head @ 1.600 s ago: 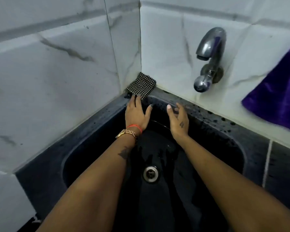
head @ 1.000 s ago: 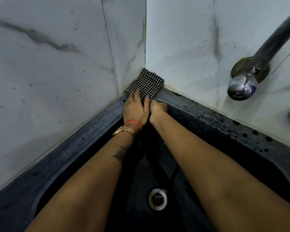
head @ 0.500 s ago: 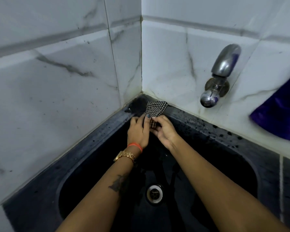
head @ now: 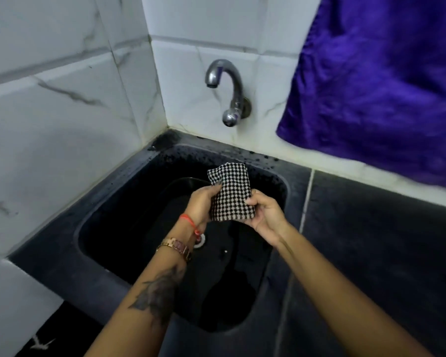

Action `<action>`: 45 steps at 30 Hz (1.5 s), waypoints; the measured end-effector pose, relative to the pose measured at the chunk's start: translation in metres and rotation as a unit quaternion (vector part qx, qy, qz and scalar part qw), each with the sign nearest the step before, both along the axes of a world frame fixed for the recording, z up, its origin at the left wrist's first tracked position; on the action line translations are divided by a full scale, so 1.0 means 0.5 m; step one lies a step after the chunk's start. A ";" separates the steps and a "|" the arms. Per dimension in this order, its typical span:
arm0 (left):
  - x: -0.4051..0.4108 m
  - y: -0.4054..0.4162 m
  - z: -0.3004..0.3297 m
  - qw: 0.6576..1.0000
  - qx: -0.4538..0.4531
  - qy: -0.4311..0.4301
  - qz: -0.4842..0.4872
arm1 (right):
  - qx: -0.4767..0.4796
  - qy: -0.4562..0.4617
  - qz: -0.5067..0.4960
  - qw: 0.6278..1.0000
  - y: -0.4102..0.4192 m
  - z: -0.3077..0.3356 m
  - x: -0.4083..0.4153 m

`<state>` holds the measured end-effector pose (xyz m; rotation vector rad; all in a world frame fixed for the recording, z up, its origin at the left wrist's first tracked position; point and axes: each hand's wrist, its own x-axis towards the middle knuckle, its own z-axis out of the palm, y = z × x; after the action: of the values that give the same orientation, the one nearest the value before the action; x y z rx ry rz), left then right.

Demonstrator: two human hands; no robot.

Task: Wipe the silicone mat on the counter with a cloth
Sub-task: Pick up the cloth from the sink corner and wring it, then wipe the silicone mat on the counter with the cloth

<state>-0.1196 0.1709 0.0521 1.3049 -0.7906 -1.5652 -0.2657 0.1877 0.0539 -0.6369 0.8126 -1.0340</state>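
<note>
Checked black-and-white cloth (head: 231, 191), folded, held above the black sink (head: 108, 202). Left hand (head: 202, 202) grasps its left edge, fingers curled round it; right hand (head: 264, 213) cups the lower right corner, thumb on top. Chrome tap (head: 229, 94) on the far tiled wall. Purple fabric (head: 376, 86) hangs far right. Dark sheet in the basin, possibly the mat — too dark to tell.

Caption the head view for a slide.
Both hands, left hand and right hand, hold a checkered cloth above the black sink.
</note>
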 end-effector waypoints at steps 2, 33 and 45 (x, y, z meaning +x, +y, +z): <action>-0.036 0.047 0.010 0.999 -0.002 0.024 -0.024 | 0.009 0.005 -0.030 0.999 0.047 0.004 -0.052; -0.790 0.524 -0.022 0.914 -0.115 -0.189 -0.339 | 0.030 0.157 -0.447 0.880 0.800 -0.078 -0.760; -0.790 0.396 -0.168 0.650 -0.307 -0.643 -0.263 | 0.056 -0.101 -0.456 0.882 0.868 -0.055 -0.934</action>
<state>-0.5144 0.3690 -0.0318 1.5724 -2.4995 -0.2832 -0.7327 0.6214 0.0263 0.0050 0.9972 -1.8533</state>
